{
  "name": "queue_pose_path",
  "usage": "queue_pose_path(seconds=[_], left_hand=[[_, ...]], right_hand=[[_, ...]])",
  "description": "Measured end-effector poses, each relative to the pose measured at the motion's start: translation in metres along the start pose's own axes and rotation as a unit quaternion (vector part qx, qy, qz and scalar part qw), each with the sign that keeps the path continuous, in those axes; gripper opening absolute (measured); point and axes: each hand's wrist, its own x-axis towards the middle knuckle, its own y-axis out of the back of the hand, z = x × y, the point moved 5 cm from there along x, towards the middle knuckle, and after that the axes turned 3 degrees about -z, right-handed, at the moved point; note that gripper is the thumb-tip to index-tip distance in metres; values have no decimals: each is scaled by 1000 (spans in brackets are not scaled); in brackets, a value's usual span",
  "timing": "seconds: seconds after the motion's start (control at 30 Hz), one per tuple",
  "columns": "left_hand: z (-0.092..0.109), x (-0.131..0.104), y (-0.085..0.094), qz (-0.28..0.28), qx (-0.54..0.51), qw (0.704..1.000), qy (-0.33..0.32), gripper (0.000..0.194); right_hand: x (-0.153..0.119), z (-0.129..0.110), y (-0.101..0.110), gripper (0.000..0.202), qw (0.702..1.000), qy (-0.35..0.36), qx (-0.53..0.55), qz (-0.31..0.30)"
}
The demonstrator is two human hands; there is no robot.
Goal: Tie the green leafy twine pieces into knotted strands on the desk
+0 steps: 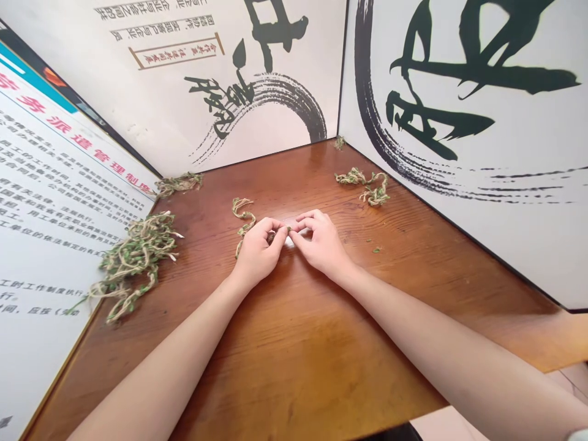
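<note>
Both hands meet over the middle of the wooden table, fingertips almost touching. A green and beige twine (245,215) winds across the table just beyond my left hand (260,248) and runs in behind it. Thumb and forefinger of that hand pinch the twine's end, of which only a tiny green bit shows between the fingertips. My right hand (320,242) is closed in a pinch at the same spot, its thumb and forefinger on the green end. Most of the held part is hidden by the fingers.
A heap of similar twine (138,260) lies at the left edge of the wooden table (294,367), a smaller bunch (179,184) behind it. More twine (367,185) lies back right, with green scraps (376,250) nearer. Printed panels (285,135) enclose the left, back and right.
</note>
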Motion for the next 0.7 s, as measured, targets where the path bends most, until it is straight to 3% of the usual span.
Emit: queue_pose_path(seconds=[0.17,0.37,0.53,0.7], left_hand=[[-4,1,-5,-52,-110,991,57,25],[-6,3,-5,-130,-253,942,180,26],[-9,6,-4,-134,-315,920,189,26],[-10,6,-4,-109,-330,915,204,24]], right_hand=[[1,-2,0,6,1000,-24,-6,-10],[1,-7,-1,8,1000,8,-2,-23],[-2,-18,4,4,994,107,-11,9],[-4,-20,4,10,991,125,-45,11]])
